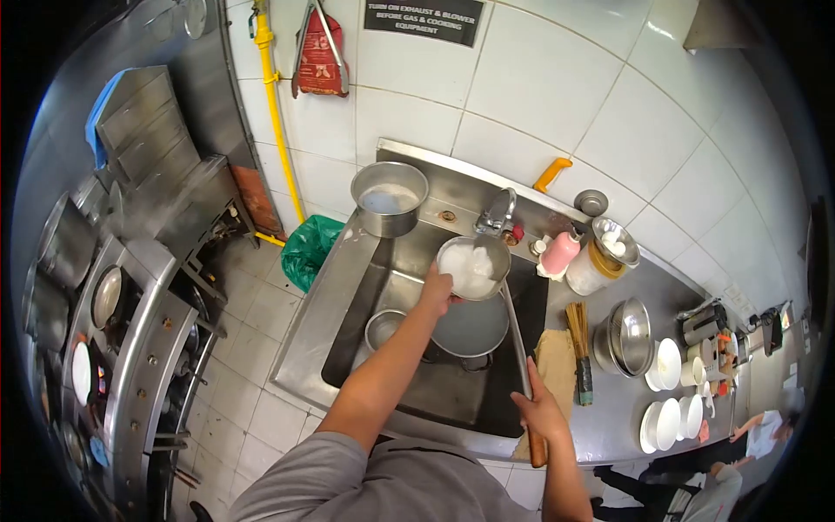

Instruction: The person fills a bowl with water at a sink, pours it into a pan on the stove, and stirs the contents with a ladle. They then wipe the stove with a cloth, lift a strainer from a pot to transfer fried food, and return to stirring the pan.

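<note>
My left hand (437,290) grips the near left rim of a round metal bowl (461,294) with whitish, foamy liquid in it, close below the tap (497,213). My right hand (541,411) is at the wooden handle (537,444) of a long metal tool; its thumb and fingers show around the handle. The tool's shaft (515,326) runs up to the bowl, and its far end is hidden. Under the bowl, a wide grey pan (470,329) sits in the steel sink (435,396). A smaller metal bowl (383,329) lies left of it, partly behind my left forearm.
A metal pot (389,223) stands at the sink's back left corner. On the right counter are a pink bottle (559,253), a stick brush (578,348), strainers (632,335) and white bowls (665,365). A stove (143,365) stands left. Two people (700,500) are at the far right.
</note>
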Demonstrator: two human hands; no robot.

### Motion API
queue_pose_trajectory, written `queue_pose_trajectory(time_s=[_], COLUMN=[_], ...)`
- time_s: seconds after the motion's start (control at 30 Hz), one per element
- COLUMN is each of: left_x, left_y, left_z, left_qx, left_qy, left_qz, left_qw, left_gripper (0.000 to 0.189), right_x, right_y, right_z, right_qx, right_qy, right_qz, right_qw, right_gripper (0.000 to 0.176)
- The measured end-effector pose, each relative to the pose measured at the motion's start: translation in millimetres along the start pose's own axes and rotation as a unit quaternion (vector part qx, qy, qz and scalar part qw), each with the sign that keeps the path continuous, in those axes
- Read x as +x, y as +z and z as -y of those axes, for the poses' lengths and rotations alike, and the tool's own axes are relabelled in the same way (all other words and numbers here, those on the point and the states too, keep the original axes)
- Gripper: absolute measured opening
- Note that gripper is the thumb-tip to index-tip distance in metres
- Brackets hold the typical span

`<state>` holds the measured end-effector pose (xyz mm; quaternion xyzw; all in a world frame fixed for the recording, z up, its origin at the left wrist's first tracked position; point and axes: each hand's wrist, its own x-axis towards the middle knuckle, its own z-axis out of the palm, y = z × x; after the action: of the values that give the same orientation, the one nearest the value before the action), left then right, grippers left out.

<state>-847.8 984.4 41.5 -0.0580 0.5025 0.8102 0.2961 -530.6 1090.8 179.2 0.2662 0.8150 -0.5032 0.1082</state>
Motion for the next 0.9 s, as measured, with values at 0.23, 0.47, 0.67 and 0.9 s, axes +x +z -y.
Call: queue_pose_trajectory(time_s=[0.23, 0.47, 0.67, 0.9], left_x=[10, -97, -175, -276], left_y=[-16, -75, -163, -307], left_z=[32, -56, -109, -142], left_qx=[-0.100, -0.155, -0.134, -0.162], left_qy=[0.102, 0.090, 0.112, 0.220], left_qz=[-0.079, -0.045, -0.083, -0.184], left_qw=[0.987, 0.983, 0.981, 0.944], left_gripper=[0.078, 0.067, 0.073, 0.082], right_x=[-4, -48, -58, -54], right_y=[51, 46, 108, 207], right_z=[12, 38, 73, 110], right_qx=[-0.094, -0.266, -0.271, -0.225], right_qy=[-0.043, -0.054, -0.246, -0.283], right_qz=[-0.007, 0.009, 0.002, 0.136], right_qw=[0.995, 0.962, 0.931, 0.923], right_gripper=[0.084, 0.073, 0.065, 0.062])
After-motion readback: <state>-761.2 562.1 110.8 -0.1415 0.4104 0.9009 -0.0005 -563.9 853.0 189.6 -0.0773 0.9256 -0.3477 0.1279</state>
